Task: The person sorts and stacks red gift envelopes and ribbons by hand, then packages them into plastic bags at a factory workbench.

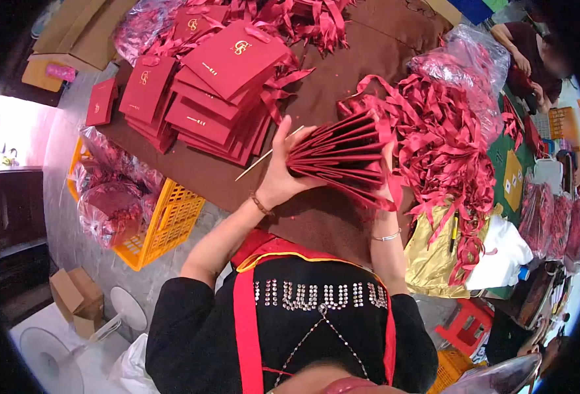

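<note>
Between my hands is a fanned stack of flat red paper gift bags point(339, 154), seen edge-on, with red ribbon along its right side. My left hand point(278, 177) grips the left end, thumb up and fingers underneath. A thin pale stick point(252, 167) slants past that hand, its lower end poking out to the left. Closed around the right end is my right hand point(388, 180), partly covered by ribbon and bags. Piles of red bags with gold print point(218, 98) lie just beyond my left hand. A heap of loose red ribbons point(438, 138) lies beside my right hand.
The brown-covered table point(369, 56) spreads before me. A yellow crate point(165, 220) with plastic-wrapped red goods stands at lower left. Gold wrapping point(434, 249) and a white cloth point(500, 253) lie right. Another person point(533, 52) is at the upper right. A red stool point(466, 326) stands lower right.
</note>
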`<move>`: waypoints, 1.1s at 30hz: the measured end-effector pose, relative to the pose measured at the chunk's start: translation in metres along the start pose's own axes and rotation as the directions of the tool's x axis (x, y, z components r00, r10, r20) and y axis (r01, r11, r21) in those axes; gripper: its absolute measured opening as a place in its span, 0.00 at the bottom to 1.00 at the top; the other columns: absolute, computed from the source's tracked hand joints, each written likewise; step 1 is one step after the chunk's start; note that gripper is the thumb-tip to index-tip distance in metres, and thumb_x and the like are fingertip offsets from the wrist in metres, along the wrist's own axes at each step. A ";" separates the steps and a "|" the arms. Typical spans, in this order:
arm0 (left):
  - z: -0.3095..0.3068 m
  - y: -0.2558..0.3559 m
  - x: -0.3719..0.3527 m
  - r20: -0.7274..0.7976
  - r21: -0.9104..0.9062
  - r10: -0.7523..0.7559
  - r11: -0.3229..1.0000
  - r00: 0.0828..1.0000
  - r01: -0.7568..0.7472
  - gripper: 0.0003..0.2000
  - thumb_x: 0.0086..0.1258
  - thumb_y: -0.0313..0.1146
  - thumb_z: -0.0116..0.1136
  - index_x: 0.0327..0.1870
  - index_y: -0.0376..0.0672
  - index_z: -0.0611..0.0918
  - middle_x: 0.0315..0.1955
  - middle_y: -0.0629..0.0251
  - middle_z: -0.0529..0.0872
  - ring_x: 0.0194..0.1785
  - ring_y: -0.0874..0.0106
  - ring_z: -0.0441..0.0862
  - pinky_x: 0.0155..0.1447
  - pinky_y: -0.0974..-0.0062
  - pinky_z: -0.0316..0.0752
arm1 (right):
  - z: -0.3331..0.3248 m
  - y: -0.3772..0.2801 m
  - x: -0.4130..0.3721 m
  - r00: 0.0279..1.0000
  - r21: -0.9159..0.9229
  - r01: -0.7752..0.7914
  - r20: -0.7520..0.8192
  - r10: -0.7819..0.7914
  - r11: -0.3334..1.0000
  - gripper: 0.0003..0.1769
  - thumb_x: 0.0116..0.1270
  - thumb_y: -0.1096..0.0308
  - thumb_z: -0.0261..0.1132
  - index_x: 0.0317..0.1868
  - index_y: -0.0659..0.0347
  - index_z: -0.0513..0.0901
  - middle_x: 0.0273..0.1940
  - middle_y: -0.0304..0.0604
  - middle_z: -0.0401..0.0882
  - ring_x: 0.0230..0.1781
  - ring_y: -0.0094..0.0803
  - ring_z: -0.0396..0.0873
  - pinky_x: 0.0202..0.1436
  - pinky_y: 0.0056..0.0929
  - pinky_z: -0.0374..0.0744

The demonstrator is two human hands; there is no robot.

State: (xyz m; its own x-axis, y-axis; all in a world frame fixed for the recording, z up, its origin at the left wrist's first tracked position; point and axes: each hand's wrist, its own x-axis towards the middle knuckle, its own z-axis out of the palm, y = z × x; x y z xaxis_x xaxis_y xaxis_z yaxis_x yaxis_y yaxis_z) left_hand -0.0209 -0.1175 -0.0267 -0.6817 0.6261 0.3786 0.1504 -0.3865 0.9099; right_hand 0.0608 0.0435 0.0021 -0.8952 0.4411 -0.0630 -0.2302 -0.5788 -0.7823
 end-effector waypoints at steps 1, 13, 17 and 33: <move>-0.002 0.001 0.002 -0.006 -0.001 0.001 1.000 1.000 -0.001 0.61 0.44 0.23 0.75 0.71 0.53 0.35 0.64 0.51 0.64 0.65 0.62 0.66 0.67 0.63 0.64 | -0.011 0.008 0.003 0.992 0.015 -0.111 -0.064 0.112 0.994 0.38 0.70 0.37 0.39 0.70 0.56 0.56 0.66 0.49 0.61 0.63 0.43 0.66 0.66 0.45 0.67; -0.033 0.012 0.001 0.117 0.264 -0.150 0.958 0.982 0.114 0.37 0.49 0.24 0.72 0.62 0.36 0.66 0.56 0.58 0.76 0.57 0.71 0.75 0.63 0.71 0.69 | -0.048 0.002 0.000 0.953 -0.009 -0.221 0.209 0.218 0.975 0.37 0.71 0.40 0.40 0.70 0.59 0.53 0.66 0.47 0.61 0.64 0.41 0.65 0.68 0.44 0.64; -0.014 0.005 -0.003 0.070 -0.057 -0.117 0.991 0.991 0.121 0.39 0.48 0.22 0.71 0.65 0.38 0.64 0.59 0.59 0.72 0.61 0.72 0.71 0.65 0.74 0.66 | -0.057 0.045 -0.029 0.987 0.137 -0.141 -0.062 0.150 0.980 0.37 0.70 0.40 0.44 0.69 0.56 0.56 0.64 0.41 0.64 0.62 0.37 0.67 0.64 0.42 0.69; -0.093 0.114 0.123 -0.352 -0.564 -0.313 0.823 0.882 0.067 0.13 0.64 0.27 0.59 0.48 0.34 0.79 0.43 0.60 0.84 0.45 0.67 0.82 0.51 0.65 0.78 | 0.027 -0.073 0.098 0.818 -0.455 0.356 -0.270 -0.508 0.816 0.26 0.66 0.64 0.60 0.63 0.60 0.65 0.55 0.43 0.72 0.51 0.31 0.73 0.50 0.33 0.74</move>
State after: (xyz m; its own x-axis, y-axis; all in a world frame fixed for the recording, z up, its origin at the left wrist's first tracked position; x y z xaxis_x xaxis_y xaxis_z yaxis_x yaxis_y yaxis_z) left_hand -0.1543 -0.1472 0.1077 -0.9003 0.4351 -0.0100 -0.3258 -0.6585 0.6784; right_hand -0.0207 0.1106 0.0695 -0.5126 0.8400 0.1781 -0.3331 -0.0034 -0.9429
